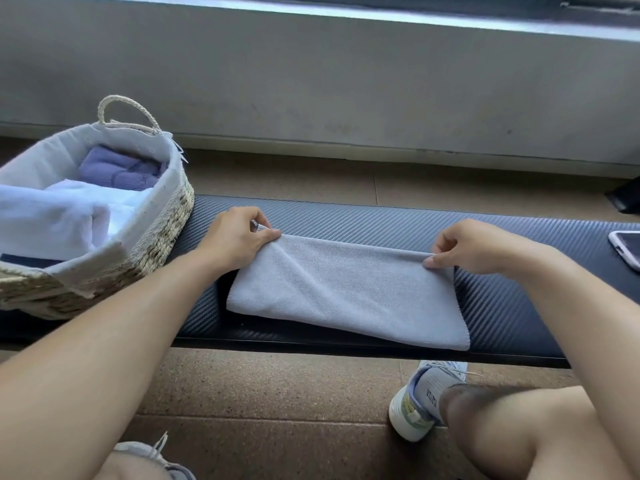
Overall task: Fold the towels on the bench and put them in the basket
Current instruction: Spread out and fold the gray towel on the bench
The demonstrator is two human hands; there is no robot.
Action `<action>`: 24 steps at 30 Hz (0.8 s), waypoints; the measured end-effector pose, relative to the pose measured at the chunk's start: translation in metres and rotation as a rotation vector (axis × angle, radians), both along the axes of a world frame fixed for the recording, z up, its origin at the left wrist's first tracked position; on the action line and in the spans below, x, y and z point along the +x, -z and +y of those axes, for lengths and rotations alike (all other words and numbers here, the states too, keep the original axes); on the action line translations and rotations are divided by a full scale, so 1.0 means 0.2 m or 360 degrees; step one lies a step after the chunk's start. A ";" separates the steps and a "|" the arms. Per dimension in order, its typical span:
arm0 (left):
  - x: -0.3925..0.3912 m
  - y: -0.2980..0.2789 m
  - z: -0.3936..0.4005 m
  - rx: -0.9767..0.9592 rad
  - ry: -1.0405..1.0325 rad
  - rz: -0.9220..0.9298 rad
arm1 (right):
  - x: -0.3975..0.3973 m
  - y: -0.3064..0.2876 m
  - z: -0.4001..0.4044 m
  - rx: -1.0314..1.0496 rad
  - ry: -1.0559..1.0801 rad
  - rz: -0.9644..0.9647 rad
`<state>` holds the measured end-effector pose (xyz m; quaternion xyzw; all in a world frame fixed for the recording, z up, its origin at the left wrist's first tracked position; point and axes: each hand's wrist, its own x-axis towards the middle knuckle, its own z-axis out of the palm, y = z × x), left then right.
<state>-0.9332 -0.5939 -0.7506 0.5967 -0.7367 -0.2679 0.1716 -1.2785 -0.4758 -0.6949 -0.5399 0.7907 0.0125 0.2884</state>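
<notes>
Pinching the far corners of the grey towel (346,289), both hands are working one fold on the bench (502,306). Left hand (235,237) is nipping the far-left corner between thumb and curled fingers; right hand (474,247) is doing the same at the far-right corner, the other fingers tucked. Judgement: both corners are being held so the far edge is lining up square before the next fold.

Towel is lying flat along the bench, already doubled by the look of it, with its near edge running close to the bench's front lip and its near-right corner nearly overhanging.

Basket (166,233) is sitting at the left end, just beside the left hand, holding a white towel (62,216) and a purple towel (117,168). Phone (627,247) is lying well to the right. Bare bench between it and the towel is leaving room for a sideways fold.
</notes>
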 end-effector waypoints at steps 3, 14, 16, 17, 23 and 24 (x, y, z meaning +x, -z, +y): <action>-0.02 0.00 0.00 -0.0036 -0.0036 -0.0018 | 0.00 0.01 -0.01 -0.0011 0.0014 0.0029; -0.04 -0.09 0.05 0.0142 0.0120 -0.0544 | 0.05 0.00 -0.06 0.0198 -0.0177 0.0150; -0.04 -0.13 0.07 0.0195 0.0161 -0.0511 | 0.07 0.00 -0.06 0.0263 -0.0239 0.0168; -0.04 -0.14 0.07 0.0232 0.0168 -0.0429 | 0.08 -0.01 -0.06 0.0285 -0.0251 0.0164; 0.02 -0.17 0.08 0.0596 0.0033 0.0263 | 0.06 -0.04 -0.03 0.0125 -0.0007 -0.0309; 0.04 -0.17 0.08 0.0680 0.0055 0.0331 | 0.06 -0.05 -0.03 0.0107 0.0019 -0.0392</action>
